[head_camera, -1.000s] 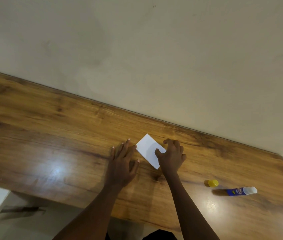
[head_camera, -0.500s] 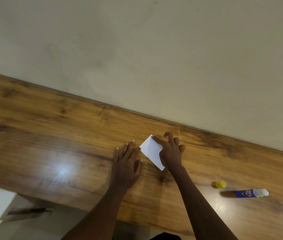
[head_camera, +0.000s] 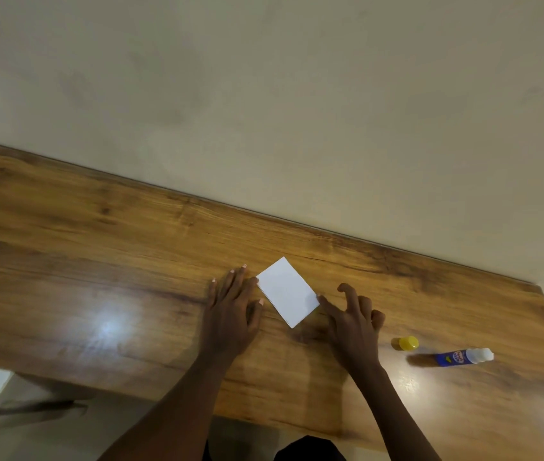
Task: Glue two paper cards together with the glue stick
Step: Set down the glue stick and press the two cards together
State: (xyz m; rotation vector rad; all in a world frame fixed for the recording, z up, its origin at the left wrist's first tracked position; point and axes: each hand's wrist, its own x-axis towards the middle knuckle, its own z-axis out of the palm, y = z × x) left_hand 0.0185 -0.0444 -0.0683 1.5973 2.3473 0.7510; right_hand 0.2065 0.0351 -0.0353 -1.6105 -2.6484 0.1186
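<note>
My left hand flat on table, fingers spread, holding nothing, beside card. My right hand loosely open, empty, thumb tip touching card's edge. Glue stick uncapped, far right, cap beside it.

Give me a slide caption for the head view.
Both hands flank a white card; uncapped glue stick lies aside.

The brown wood-grain tabletop across the middle of the frame looks smooth and glossy, with bright glare at lower left. The white rectangular paper card at centre is matt; the blue-labelled glue stick and small yellow cap at lower right look like smooth plastic.
</note>
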